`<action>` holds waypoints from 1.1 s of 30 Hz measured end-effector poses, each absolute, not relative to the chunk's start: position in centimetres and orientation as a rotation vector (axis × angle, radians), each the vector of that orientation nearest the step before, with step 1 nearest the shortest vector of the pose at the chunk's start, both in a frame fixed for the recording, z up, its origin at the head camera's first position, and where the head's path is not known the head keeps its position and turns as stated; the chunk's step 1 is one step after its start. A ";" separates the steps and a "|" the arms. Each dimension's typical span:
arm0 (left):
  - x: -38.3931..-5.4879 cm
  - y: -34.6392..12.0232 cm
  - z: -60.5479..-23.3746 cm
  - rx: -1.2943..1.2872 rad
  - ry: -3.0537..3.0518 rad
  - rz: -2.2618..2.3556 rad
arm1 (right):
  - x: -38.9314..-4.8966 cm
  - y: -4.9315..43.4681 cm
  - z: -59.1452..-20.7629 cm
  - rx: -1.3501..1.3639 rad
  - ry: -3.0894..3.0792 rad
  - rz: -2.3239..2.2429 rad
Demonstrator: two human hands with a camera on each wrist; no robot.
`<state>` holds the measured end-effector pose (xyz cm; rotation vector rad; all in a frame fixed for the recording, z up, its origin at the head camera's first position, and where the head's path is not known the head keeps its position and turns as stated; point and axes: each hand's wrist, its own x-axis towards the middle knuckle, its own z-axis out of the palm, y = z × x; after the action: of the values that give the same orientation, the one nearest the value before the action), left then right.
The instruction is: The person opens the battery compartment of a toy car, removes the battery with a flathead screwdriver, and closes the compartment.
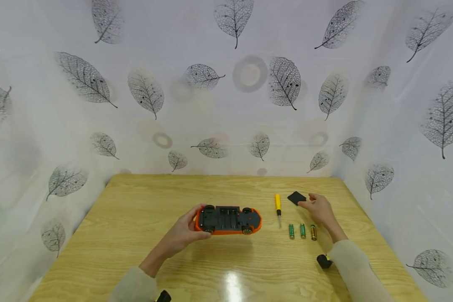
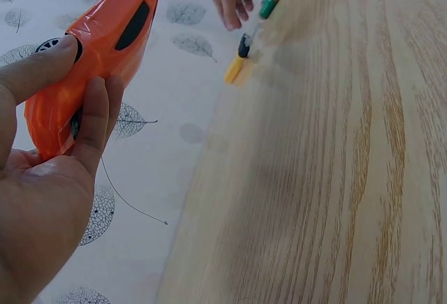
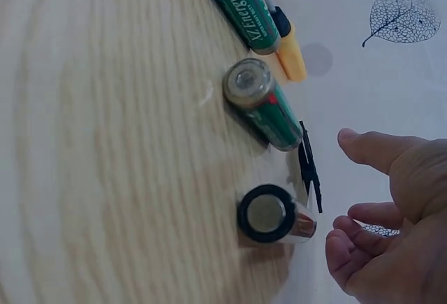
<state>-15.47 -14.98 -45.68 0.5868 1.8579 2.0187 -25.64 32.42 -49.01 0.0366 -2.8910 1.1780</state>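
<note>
My left hand (image 1: 186,230) grips an orange toy car (image 1: 228,220) by one end, above the table. Its black underside faces the head camera, showing an uncovered battery compartment with no batteries in it. In the left wrist view the thumb and fingers wrap the orange body (image 2: 98,45). My right hand (image 1: 318,209) hovers beside a small black cover (image 1: 296,198), thumb apart from the loosely bent fingers; nothing is held. The right wrist view shows the cover (image 3: 309,168) beyond the fingers. Two green batteries (image 1: 291,231) and a gold-brown battery (image 1: 313,232) stand near that hand.
A yellow-handled screwdriver (image 1: 278,205) lies left of the black cover, its tip toward the front. The wooden table (image 1: 147,201) is bordered at the back and sides by a white leaf-print sheet (image 1: 219,113).
</note>
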 end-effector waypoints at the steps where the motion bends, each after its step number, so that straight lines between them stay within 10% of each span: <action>1: -15.5 -15.0 -45.7 0.586 1.857 2.019 | -25.9 32.4 -49.1 0.045 -2.898 1.166; 33: -15.6 -14.8 -46.0 0.588 1.844 2.025 | -28.5 32.2 -51.3 0.096 -2.935 0.882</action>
<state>-15.61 -14.82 -45.96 0.5884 1.8440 2.0246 -28.50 32.16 -51.27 0.0964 -2.9352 0.8824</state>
